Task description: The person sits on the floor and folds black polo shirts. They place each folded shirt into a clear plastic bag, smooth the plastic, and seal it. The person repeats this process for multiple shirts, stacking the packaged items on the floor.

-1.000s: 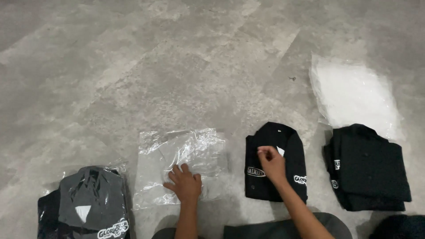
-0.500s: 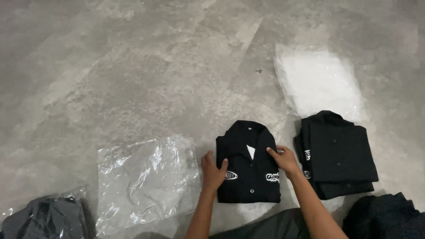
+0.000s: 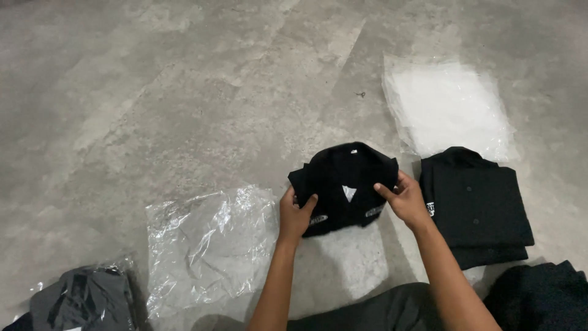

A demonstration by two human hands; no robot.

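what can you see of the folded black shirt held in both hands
The folded black shirt is dark fabric with a collar at the top, a small white tag at the neck and small light logos low on each front side. It is folded into a compact bundle and lifted off the grey floor, top edge tipped away. The left hand grips its lower left edge, the right hand its right edge. Nothing else visibly touches it.
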